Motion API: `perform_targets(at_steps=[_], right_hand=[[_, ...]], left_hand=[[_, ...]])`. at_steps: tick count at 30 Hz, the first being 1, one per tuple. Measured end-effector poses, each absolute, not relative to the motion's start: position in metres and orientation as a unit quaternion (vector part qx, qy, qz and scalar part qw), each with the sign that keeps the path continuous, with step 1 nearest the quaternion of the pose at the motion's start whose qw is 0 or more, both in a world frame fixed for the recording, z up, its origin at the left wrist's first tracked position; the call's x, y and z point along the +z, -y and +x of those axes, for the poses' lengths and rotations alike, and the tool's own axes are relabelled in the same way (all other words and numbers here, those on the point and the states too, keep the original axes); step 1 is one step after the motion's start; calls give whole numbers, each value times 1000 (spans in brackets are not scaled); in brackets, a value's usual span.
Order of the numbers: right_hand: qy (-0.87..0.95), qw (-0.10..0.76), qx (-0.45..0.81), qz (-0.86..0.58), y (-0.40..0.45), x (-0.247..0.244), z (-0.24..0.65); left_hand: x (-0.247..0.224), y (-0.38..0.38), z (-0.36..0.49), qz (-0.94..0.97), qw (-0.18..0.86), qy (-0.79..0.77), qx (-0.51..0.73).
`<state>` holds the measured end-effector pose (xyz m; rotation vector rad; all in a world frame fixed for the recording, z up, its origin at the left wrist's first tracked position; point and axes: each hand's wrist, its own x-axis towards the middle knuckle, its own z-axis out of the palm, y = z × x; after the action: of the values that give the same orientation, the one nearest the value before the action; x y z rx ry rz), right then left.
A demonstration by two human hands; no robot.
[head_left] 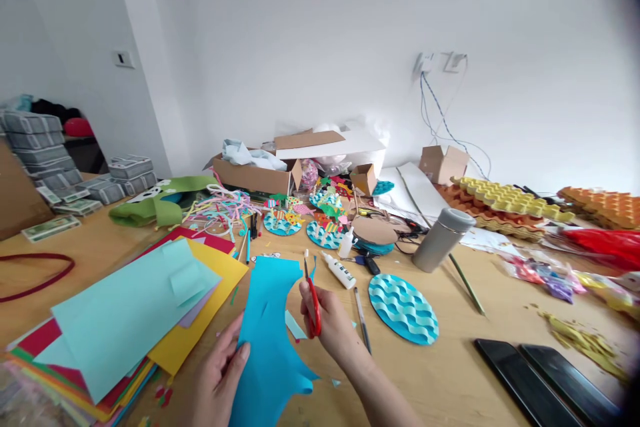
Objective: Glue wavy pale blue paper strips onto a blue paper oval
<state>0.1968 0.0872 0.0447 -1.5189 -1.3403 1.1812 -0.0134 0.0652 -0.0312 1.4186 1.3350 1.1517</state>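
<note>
A sheet of blue paper [265, 327] with a curved, cut-away right edge is pinched in my left hand [227, 360], thumb on its front face. My right hand [330, 320] grips red-handled scissors [314, 307], their blades pointing up beside the paper's upper right edge. A narrow blue sliver stands near the blade tips. Under the paper, a pale blue scrap [295, 325] lies on the table. To the right of my right hand are a white glue bottle [340, 271], a pen [361, 317] and a blue oval with wavy paper strips [404, 309].
Stacked coloured paper [130, 313] covers the left side. Decorated wavy discs [281, 223] and a cardboard box [255, 173] stand at the back. A grey tumbler [444, 240], egg trays [510, 200] and two black phones [530, 380] occupy the right.
</note>
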Motion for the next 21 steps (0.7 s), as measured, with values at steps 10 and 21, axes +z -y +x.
perform_targets(at_steps=[10, 21], right_hand=[[577, 379, 467, -552, -78, 59, 211], [596, 304, 470, -576, -65, 54, 203]], left_hand=[[-10, -66, -10, 504, 425, -565, 495], [-13, -63, -9, 510, 444, -560, 479]])
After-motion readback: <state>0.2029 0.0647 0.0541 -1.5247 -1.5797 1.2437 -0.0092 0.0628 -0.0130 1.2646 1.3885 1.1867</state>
